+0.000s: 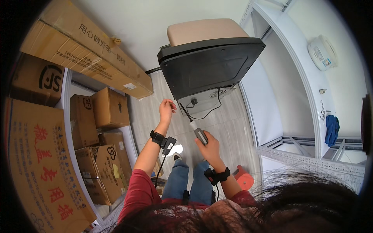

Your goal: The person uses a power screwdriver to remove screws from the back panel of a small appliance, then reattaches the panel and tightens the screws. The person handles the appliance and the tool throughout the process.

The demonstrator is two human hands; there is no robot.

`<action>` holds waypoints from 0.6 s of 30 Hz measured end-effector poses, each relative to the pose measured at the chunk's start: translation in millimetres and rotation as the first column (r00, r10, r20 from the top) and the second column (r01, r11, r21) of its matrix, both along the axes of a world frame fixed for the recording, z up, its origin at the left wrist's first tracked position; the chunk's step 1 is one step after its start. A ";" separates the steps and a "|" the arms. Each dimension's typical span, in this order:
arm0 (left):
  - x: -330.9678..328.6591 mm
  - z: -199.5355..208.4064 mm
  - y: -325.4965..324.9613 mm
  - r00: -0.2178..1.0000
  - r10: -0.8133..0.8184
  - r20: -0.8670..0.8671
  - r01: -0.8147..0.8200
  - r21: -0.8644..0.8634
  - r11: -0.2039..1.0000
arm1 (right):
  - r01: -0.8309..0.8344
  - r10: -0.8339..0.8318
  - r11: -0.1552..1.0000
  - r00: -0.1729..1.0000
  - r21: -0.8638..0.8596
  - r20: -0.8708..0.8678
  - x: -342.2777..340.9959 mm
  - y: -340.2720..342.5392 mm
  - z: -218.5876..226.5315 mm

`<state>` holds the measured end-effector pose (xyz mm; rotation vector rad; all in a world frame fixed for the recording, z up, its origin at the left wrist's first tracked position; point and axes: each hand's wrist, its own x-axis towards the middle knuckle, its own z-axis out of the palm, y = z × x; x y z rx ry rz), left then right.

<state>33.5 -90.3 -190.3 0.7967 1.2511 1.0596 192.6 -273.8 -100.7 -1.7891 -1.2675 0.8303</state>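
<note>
Here's the right hand (210,146), closed round the grey grip of a long tool (193,124), the nearer of the two to it. The tool's long axis slants forward and leftward from that fist, its dark shaft aimed at the left edge of the metal casing (204,104). Just left of the tip, the left hand (167,111) hangs loose, fingers half curled, gripping nothing visible. Contact between tip and casing? Can't tell. Beyond, above the casing, looms the tilted black panel (210,70).
</note>
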 end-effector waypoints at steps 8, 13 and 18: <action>-0.8 -15.8 9.3 0.953 -0.003 -0.301 0.060 0.178 0.982 | -0.002 0.003 1.000 1.000 0.001 -0.011 -2.0 12.6 -12.5; -0.9 -6.5 17.3 0.711 0.097 -0.696 0.376 0.494 0.784 | 0.020 -0.019 1.000 0.999 -0.009 0.034 -5.1 20.2 -21.1; -2.9 11.5 25.5 0.690 -0.034 -0.723 0.476 0.417 0.774 | 0.047 -0.047 0.999 0.998 0.009 0.035 -3.2 23.3 -25.2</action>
